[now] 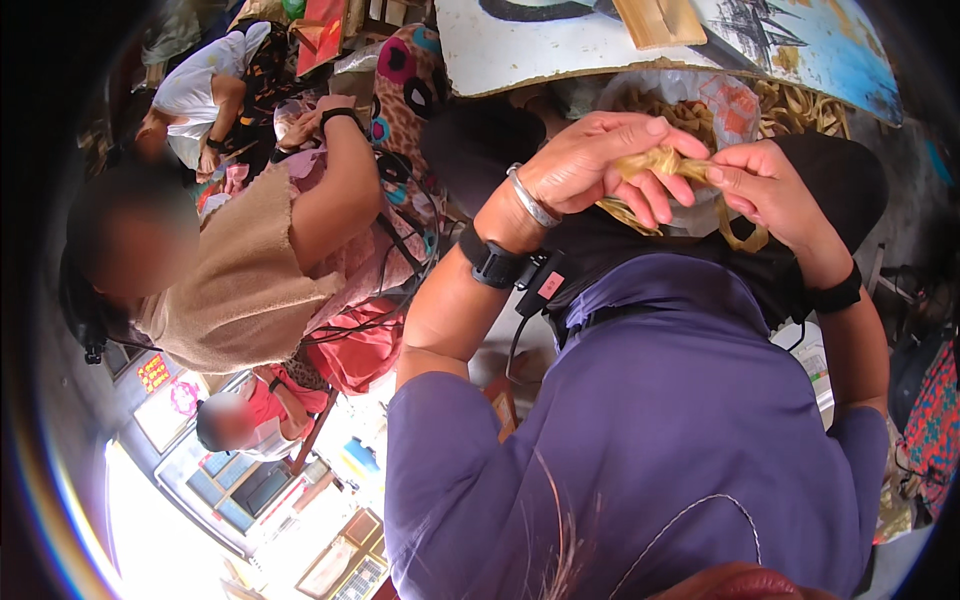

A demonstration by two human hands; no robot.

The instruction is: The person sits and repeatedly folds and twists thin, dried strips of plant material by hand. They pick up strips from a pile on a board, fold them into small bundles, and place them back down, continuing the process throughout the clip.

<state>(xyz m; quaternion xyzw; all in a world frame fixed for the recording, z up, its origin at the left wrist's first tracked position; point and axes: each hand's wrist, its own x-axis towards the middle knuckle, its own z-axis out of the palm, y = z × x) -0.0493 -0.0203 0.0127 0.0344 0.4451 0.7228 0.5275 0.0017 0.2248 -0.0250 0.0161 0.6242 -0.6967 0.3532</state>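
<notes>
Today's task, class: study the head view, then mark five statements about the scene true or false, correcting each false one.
1. Both the left hand and the right hand touch the yellowish strip. True.
2. A dark band circles the right wrist. True.
3. The silver bangle is on the right wrist. False: it is on the left wrist.
4. The camera wearer's shirt is bright yellow. False: it is purple.
5. A flat, light-brown piece lies on the white board. True.
</notes>
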